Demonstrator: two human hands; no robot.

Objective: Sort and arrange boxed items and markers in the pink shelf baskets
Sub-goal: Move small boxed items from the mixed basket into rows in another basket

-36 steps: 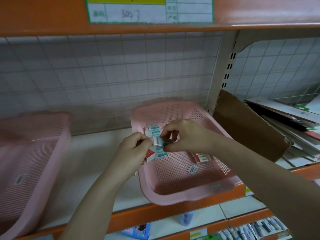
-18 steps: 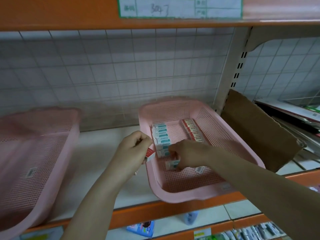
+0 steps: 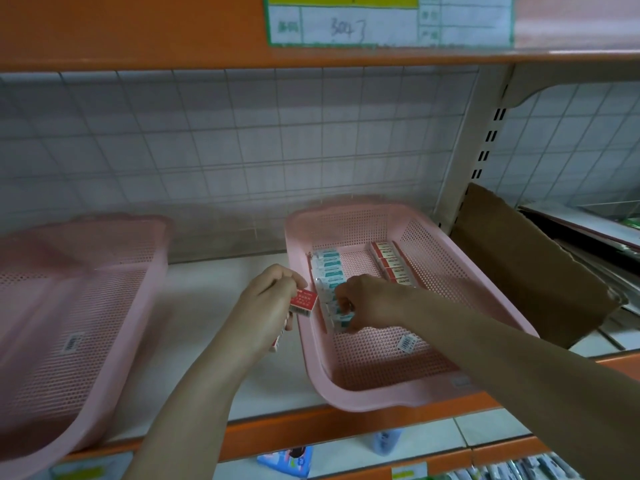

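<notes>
A pink mesh basket sits on the shelf at centre right. A row of small teal-and-white boxes lines its left side and a row of red-and-white boxes runs along its right. My right hand is inside the basket, fingertips pinching a teal box at the near end of the teal row. My left hand hovers just outside the basket's left rim, gripping small red boxes, with one more showing below the palm.
A second pink basket stands at the left of the white shelf. A brown cardboard sheet leans right of the shelf upright. A barcode sticker lies on the basket floor. An orange shelf edge runs below, with goods underneath.
My right hand took a teal box from my left hand, carried it down into the basket and set it at the near end of the teal row. My left hand stayed put.
</notes>
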